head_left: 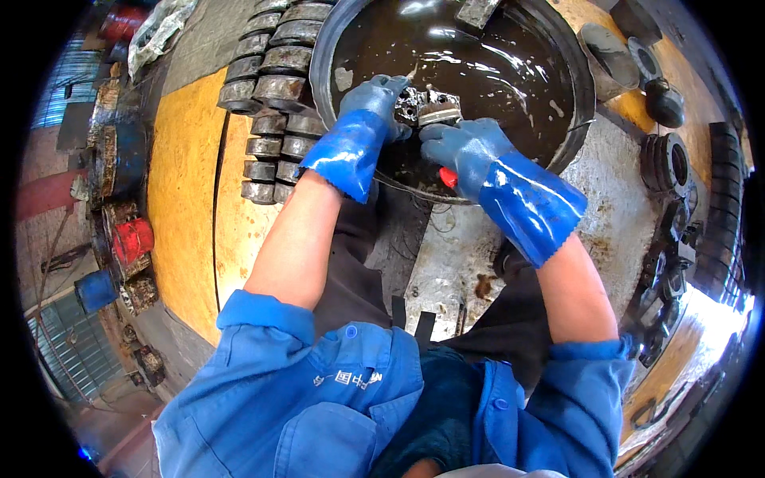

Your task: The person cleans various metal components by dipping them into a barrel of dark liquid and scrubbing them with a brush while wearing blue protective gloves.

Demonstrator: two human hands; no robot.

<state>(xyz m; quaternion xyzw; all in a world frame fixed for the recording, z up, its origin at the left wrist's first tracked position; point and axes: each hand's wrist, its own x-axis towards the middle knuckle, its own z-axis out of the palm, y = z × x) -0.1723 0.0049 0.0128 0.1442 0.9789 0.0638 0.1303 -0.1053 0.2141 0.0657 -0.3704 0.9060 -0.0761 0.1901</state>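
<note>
Both my hands wear blue rubber gauntlet gloves and work over a round black tub [322, 60] of dark, oily liquid. My left hand [374, 103] is closed on the left side of a wet metal part with holes [409, 105]. Closed around a red-handled brush [449, 177], my right hand [470, 151] sits just right of that part. The handle's red end sticks out below the glove, and a pale band shows above the fingers, against the metal part. The brush's bristles are hard to make out. Another metal block [476, 11] shows at the tub's far rim.
Stacked rows of thick metal rings [284, 70] stand close left of the tub. To the right are a metal bucket [607, 60], a dark round pot [664, 102] and ring-shaped parts [668, 163]. A red container [132, 239] is at far left.
</note>
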